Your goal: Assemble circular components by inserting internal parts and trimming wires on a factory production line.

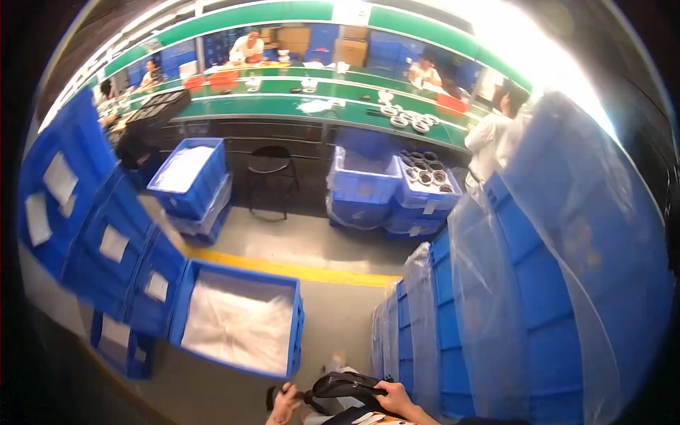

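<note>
While your right hand (pixel 397 399) gripped the black bag (pixel 346 385) at bottom centre, your left hand (pixel 285 405) was curled, hold unclear; handling looked midway, bag not yet released.

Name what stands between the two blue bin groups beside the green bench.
In the head view, a black stool stands between the left bins and right bins.

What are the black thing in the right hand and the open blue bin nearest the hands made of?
The black thing could be soft, dull fabric: its outline bulges. The blue bin seems hard, smooth plastic: thin, stiff walls, evenly coloured.
</note>
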`<state>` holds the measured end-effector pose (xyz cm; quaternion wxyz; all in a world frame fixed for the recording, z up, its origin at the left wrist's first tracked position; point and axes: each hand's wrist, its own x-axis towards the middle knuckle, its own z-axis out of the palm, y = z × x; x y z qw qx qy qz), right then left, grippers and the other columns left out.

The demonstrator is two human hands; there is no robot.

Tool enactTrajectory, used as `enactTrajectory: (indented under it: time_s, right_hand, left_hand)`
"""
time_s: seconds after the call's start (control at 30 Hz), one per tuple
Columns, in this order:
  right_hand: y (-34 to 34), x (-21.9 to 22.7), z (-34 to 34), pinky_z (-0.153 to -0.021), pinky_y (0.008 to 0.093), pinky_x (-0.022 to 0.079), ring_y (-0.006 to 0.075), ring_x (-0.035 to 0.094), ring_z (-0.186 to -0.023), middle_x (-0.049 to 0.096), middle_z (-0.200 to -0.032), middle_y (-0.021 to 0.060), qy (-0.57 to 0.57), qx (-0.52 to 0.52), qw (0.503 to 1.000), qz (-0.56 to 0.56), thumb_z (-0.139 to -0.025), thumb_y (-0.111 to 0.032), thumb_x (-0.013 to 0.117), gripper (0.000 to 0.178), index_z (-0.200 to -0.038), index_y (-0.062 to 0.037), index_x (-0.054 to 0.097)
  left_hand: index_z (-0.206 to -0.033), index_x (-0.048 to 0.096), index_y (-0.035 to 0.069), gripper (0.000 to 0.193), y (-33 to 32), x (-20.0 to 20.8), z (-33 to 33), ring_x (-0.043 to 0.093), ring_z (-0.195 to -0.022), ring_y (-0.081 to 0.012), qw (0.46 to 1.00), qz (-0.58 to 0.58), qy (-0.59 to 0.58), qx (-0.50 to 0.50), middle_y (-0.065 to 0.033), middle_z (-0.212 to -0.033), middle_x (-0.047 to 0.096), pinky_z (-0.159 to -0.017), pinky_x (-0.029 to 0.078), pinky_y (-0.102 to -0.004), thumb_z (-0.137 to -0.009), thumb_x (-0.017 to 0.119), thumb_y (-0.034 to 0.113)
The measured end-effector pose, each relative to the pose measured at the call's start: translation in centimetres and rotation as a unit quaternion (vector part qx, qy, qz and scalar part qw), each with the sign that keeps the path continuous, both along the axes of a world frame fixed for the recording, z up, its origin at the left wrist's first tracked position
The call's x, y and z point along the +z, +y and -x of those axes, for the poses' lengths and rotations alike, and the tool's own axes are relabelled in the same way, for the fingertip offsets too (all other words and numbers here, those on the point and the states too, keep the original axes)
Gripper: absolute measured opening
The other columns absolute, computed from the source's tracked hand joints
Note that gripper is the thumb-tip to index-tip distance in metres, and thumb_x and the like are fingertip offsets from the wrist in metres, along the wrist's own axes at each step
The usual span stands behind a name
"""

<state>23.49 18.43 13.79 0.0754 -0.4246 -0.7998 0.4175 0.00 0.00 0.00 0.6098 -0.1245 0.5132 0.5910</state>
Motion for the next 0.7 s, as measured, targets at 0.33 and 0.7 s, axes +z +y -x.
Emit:
enactTrajectory:
  time_s: [0.33,0.7]
  right_hand:
    - [27.8,1.6,23.0,-0.060,0.0364,0.046,0.0325,0.056,-0.067,0.058,-0.071,0.0146,0.093,-0.025,0.989,-0.112,-0.063,-0.009,0.055,0.016,-0.078,-0.0046,0.056]
    - [52.4,-0.1,40.8,-0.053,0.0315,0.045,0.0280,0.060,-0.060,0.057,-0.066,0.0170,0.097,-0.247,0.959,-0.096,-0.066,-0.010,0.062,0.011,-0.073,-0.0030,0.059]
  left_hand:
    - [-0.099,0.052,0.010,0.021,36.2,2.6,19.0,0.052,-0.068,-0.0118,0.993,-0.047,0.007,-0.112,-0.0007,-0.085,0.056,-0.058,0.043,-0.0267,-0.080,0.056,0.019]
    - [-0.098,0.051,0.007,0.024,61.2,2.9,49.6,0.058,-0.078,-0.0176,0.984,0.052,0.130,-0.106,-0.0081,-0.093,0.059,-0.066,0.046,-0.0338,-0.081,0.054,0.023]
